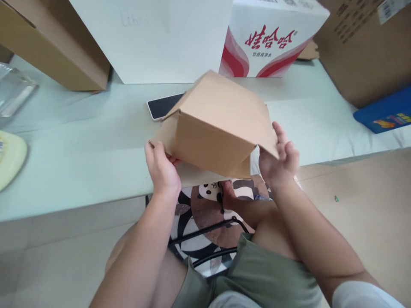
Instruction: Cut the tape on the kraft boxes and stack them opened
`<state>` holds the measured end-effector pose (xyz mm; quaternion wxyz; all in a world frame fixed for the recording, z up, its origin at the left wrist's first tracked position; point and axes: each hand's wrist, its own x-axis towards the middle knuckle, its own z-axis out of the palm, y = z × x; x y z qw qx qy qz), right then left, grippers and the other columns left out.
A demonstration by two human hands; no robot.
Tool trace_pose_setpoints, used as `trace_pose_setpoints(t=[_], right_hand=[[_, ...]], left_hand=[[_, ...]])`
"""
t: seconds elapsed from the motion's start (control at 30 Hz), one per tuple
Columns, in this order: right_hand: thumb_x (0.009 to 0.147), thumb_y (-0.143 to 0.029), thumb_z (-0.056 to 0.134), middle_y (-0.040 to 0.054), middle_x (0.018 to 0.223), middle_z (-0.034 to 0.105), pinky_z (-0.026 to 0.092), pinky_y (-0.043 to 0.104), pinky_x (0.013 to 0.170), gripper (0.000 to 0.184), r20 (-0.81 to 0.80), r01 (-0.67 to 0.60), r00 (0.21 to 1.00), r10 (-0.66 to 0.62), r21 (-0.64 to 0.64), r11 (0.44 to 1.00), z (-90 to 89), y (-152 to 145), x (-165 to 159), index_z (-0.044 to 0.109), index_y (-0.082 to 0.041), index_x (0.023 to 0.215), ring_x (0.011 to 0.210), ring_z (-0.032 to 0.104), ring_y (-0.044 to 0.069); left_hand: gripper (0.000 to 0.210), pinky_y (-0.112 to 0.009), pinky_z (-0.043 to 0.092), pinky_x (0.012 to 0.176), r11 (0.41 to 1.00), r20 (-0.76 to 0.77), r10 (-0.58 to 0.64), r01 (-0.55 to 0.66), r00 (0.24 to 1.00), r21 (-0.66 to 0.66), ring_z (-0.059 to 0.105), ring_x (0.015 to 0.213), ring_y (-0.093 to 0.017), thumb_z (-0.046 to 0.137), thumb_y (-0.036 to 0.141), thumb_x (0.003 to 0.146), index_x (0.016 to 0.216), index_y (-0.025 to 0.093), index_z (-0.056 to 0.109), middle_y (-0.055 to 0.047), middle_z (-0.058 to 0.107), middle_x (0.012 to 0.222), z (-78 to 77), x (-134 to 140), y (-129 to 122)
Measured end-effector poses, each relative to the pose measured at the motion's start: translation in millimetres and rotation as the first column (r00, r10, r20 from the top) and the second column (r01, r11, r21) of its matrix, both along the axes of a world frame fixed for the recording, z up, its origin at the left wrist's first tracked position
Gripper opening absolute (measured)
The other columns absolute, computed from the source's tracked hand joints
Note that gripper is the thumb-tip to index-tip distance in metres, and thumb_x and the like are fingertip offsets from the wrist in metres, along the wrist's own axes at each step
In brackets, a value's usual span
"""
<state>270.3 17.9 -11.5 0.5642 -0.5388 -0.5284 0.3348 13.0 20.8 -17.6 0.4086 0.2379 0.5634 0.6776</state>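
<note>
"What do our fingers have?"

"Our left hand (162, 171) pinches the left flap of a small cardboard box (215, 124), thumb on top, some fingertips underneath. Our right hand (278, 164) is at the opposite flap, fingers half curled, pointing up; we cannot tell whether they grip it, since the flap covers part of them."

"And where do we have the box?"

"Tilted, over the middle of the worktop's (96, 162) near edge, both side flaps sticking out."

"What lies just past it?"

"A phone (162, 107), dark face up, partly hidden behind the box. Farther back, toward the far edge, we see a large white box (154, 47) and, beside it, a red-and-white carton (257, 42) with its lettering upside down to us."

"And toward the sides?"

"Near the left edge, a clear plastic item (13, 94) and a pale yellow object (11, 158), both cut off by our view; a tall brown carton (61, 47) stands farther back. Toward the right, we find a blue pack (385, 113) against a big brown carton (369, 47)."

"Below the near edge?"

"A panda-patterned surface (208, 205) and black metal bars (205, 231), between our legs."
</note>
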Motion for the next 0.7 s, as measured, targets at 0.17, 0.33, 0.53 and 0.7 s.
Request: trace_pose_setpoints(t=[0.17,0.33,0.53,0.7], right_hand=[[0.074,-0.097,0.033,0.0139,0.144,0.062,0.053,0.057,0.106,0.098,0.112,-0.114,0.988,0.109,0.041,0.993,11.3,-6,-13,0.048,-0.032,0.146,0.133,0.061,0.038],[0.054,-0.107,0.047,0.0145,0.147,0.06,0.049,0.057,0.113,0.115,0.155,-0.163,0.976,0.151,0.069,0.984,5.3,-11,-12,0.051,-0.031,0.141,0.141,0.055,0.039],[0.071,-0.066,0.081,0.0129,0.115,0.075,0.058,0.054,0.101,0.062,0.19,-0.129,0.973,0.129,-0.009,0.992,-2.5,-21,-13,0.066,-0.023,0.114,0.113,0.071,0.033],[0.076,-0.056,0.078,0.0098,0.089,0.076,0.064,0.049,0.08,0.037,0.164,-0.086,0.983,0.089,-0.025,0.996,4.0,-25,-16,0.067,-0.024,0.092,0.089,0.075,0.031]], left_hand=[[0.038,-0.021,0.045,0.045,0.996,-0.159,-0.089,0.087,0.983,-0.02,0.054,0.053,-0.01,0.06,0.022,0.085,0.121,0.029,0.049,0.004,0.053,0.076,-7.3,-7,2],[0.04,-0.027,0.053,0.052,0.99,-0.258,-0.132,0.114,0.957,-0.084,0.049,0.049,-0.011,0.059,0.014,0.082,0.12,0.027,0.054,0.007,0.042,0.066,-12.4,-13,3],[0.05,-0.036,0.062,0.067,0.965,-0.401,-0.262,0.236,0.878,-0.113,0.059,0.063,-0.014,0.062,0.01,0.078,0.125,0.028,0.063,-0.003,0.061,0.1,-19.1,-13,0],[0.037,-0.047,0.058,0.104,0.951,-0.565,-0.276,0.305,0.777,-0.044,0.062,0.129,-0.034,0.072,0.014,0.076,0.111,0.025,0.077,-0.012,0.061,0.13,-20.8,-17,-1]])
